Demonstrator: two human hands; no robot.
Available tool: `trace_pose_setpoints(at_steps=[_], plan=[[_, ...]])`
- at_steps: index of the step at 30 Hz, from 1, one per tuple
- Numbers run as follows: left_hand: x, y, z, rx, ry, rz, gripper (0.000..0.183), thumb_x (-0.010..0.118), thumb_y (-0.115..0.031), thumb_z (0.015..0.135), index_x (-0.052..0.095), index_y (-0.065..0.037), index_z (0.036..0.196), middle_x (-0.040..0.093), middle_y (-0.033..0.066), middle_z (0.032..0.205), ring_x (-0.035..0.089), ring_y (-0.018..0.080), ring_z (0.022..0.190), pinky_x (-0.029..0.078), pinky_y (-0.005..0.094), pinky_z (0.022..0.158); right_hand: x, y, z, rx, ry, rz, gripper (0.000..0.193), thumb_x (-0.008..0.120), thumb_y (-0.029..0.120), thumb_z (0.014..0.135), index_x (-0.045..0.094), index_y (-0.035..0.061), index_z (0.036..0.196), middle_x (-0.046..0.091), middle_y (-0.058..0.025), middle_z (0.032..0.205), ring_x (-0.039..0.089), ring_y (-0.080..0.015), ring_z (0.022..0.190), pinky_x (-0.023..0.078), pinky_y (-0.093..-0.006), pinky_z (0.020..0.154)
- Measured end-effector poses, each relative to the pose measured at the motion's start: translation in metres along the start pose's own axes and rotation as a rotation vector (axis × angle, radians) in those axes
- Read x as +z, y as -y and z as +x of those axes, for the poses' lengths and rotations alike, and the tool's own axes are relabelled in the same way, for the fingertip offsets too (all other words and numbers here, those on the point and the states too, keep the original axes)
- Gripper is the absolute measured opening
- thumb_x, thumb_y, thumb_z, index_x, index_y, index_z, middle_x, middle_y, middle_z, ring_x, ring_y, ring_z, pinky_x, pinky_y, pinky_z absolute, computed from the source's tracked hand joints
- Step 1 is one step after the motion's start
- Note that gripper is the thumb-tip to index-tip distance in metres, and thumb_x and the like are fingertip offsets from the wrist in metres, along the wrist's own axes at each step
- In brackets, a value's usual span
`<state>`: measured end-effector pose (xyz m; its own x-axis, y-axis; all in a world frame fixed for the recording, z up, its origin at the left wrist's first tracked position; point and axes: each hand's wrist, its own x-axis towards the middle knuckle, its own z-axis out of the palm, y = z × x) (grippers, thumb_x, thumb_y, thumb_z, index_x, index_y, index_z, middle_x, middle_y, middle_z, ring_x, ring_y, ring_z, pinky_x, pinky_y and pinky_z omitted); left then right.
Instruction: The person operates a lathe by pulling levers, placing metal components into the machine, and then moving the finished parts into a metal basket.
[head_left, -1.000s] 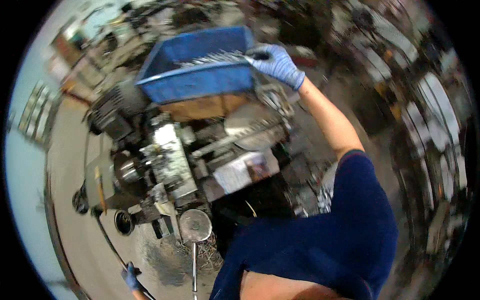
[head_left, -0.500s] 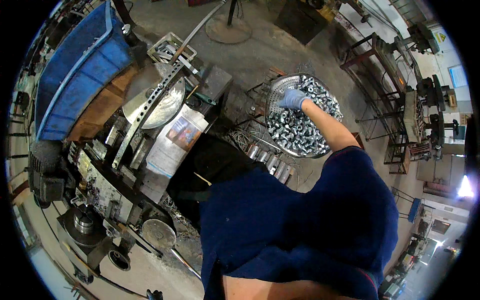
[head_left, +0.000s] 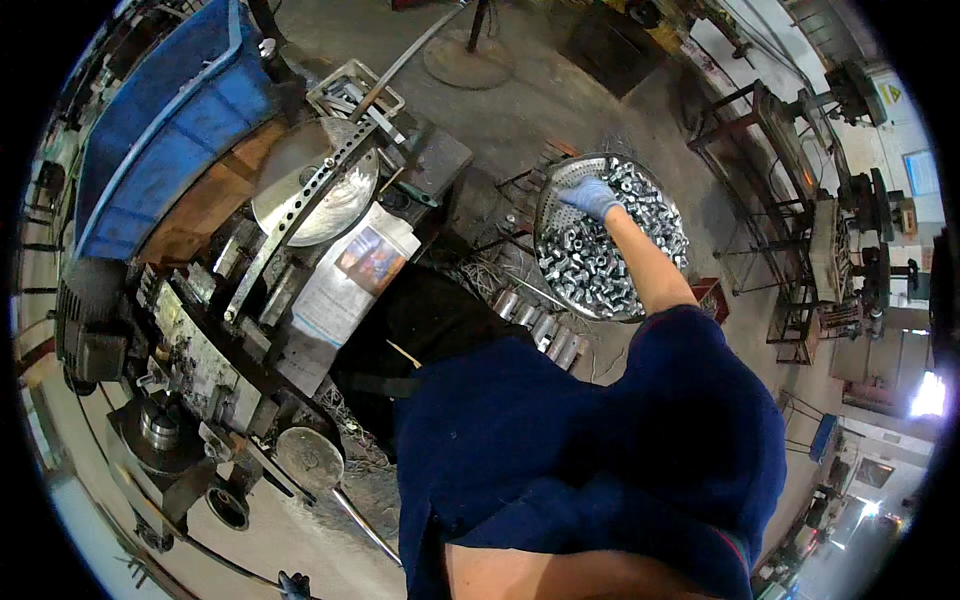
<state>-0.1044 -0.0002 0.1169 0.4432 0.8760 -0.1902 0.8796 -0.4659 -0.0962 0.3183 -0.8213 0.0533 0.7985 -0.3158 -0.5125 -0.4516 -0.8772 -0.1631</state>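
My right hand (head_left: 592, 198), in a light blue-grey glove, reaches over a round perforated metal basket (head_left: 549, 205). Its fingers stretch leftward over the bare perforated part, apart from one another, and no part shows between them. Heaped in the basket beside and below the hand are many small shiny metal parts (head_left: 600, 262), shaped like thick nuts or short fittings. The glove's underside is hidden, so whether its fingertips touch the basket cannot be made out. My left hand does not show anywhere.
To my left stands a machine with a round metal disc (head_left: 345, 200), a perforated bar (head_left: 290, 215) across it and a printed sheet (head_left: 345, 280). Behind is a blue bin (head_left: 195, 130). Several metal cylinders (head_left: 540, 328) lie below the basket; racks (head_left: 765, 130) stand right.
The view has shifted slightly, so the basket sits a little farther right and lower. My right hand's fingers look more stretched out leftward than before.
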Motion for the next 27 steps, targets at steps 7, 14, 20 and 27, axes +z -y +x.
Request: trace_pose_setpoints(at_steps=[7,14,20,27], plan=[[-0.115,-0.07,-0.058,0.266,-0.225,-0.083,0.035,0.063,-0.026,0.086,0.06,0.006,0.099,0.065,0.0147,0.097,0.062,0.0212,0.084,0.052,0.0319,0.074,0.029,-0.044,0.068,-0.559,-0.228,0.021,0.031,0.056,0.03,0.087,0.066,0.0034,0.099,0.067,-0.0132,0.091,0.063,-0.0201,0.083,0.049,-0.0275,0.077],[-0.161,-0.274,-0.085,0.51,0.12,-1.253,0.032,0.051,-0.021,0.092,0.059,0.002,0.112,0.062,0.0083,0.106,0.056,0.0158,0.097,0.044,0.0296,0.086,-0.043,0.229,-0.106,-1.078,0.232,0.993,0.016,0.064,0.014,0.081,0.069,0.0012,0.088,0.069,-0.0064,0.08,0.062,-0.0118,0.076,0.05,-0.0278,0.072],[-0.14,-0.421,-0.119,0.807,1.012,-1.7,0.05,0.049,-0.044,0.09,0.054,0.0,0.114,0.063,0.0118,0.099,0.063,0.0209,0.077,0.051,0.0328,0.072,-0.025,0.355,-0.203,-1.748,0.017,0.803,0.02,0.072,0.007,0.065,0.072,0.0116,0.084,0.063,-0.0099,0.107,0.059,-0.0261,0.099,0.047,-0.033,0.086],[-0.134,-0.398,-0.119,0.547,0.734,-2.007,0.037,0.055,-0.035,0.09,0.061,-0.001,0.103,0.064,0.008,0.091,0.061,0.0159,0.07,0.05,0.0267,0.064,-0.004,0.38,-0.238,-1.745,0.113,0.722,0.023,0.073,0.016,0.066,0.069,0.0096,0.088,0.056,-0.0157,0.115,0.056,-0.0318,0.102,0.046,-0.0374,0.086]])
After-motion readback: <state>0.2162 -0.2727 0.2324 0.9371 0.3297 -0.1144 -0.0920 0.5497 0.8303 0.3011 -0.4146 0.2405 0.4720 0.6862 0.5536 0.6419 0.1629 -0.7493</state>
